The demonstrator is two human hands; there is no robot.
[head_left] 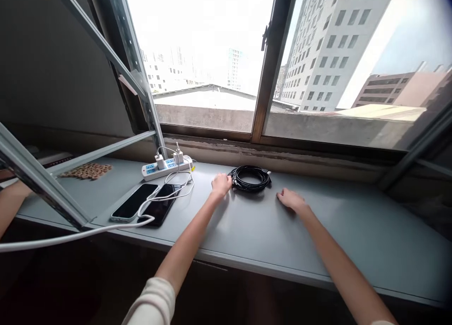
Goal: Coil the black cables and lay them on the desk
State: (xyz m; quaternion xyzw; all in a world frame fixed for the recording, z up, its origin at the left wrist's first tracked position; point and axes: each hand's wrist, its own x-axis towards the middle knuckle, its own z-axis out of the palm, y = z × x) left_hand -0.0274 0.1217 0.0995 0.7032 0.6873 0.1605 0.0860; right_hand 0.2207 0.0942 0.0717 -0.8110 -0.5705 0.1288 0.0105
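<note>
Two bare hands reach over the grey counter [243,231] near the center of the frame, where a coil of black cable [247,188] lies flat as a ring with a hollow middle. The left hand [221,184] is at the coil's left side, its fingers closed on the edge beside a small pale connector [233,182]. Right of the coil and apart from it, the right hand [291,199] is low over the counter, fingers curled in and clenched, with nothing seen to stick out of them. Another light-colored end [269,173] shows at the coil's upper right.

Left of center, a white power strip [150,176] sits near the back of the counter, with two white chargers [160,162] plugged in. White cords [192,180] loop down from it across two dark-screened devices [136,202] lying side by side, and a thicker white cable [106,229] runs off the left edge of the frame. Farther left, beyond a slanted metal post [38,179], lies a brown mat of small round pieces [88,171]. At the left edge, another forearm [12,202] shows; its hand is hidden. A window [212,56] fills the upper frame, with buildings outside.
</note>
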